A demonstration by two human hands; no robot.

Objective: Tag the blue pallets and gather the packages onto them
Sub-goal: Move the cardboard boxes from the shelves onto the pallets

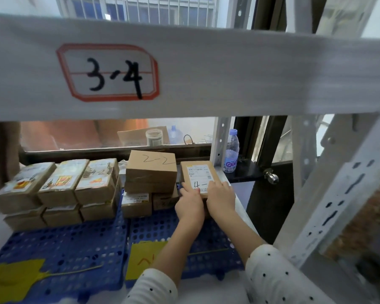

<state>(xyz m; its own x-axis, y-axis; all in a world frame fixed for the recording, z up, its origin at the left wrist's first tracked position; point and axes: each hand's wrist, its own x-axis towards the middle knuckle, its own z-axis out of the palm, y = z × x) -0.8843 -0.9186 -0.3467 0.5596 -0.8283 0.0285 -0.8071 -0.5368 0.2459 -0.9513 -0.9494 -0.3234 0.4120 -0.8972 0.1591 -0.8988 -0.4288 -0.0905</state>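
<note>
Two blue perforated pallets lie side by side on a shelf: the left pallet and the right pallet. Each carries a yellow tag, one at the left and one at the middle. My left hand and my right hand both grip a brown package with a white label marked "4-", at the back right of the right pallet. A box marked "2-2" tops a stack beside it. Several labelled boxes are stacked on the left pallet.
A white shelf beam with a red-bordered label "3-4" crosses just above. A white rack upright stands at the right. A water bottle stands on a dark ledge behind the shelf, next to a window frame.
</note>
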